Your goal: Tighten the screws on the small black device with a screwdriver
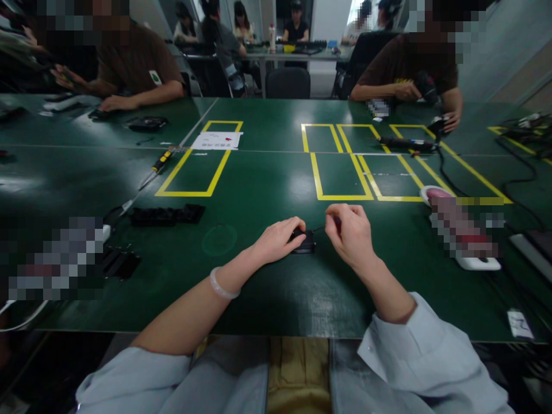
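My left hand [281,238] cups the box [307,246], in from the tabletop's [267,293] near edge; my right hand [351,234] seems to pinch its cord [318,229]; cord-handling, I judge, next needing the box steady

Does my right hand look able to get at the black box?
Probably yes: the black box lies close to the right hand, though the left hand covers part of it.

Left hand [278,241] holds 1 black box [307,246] (right hand [352,234] just beside).
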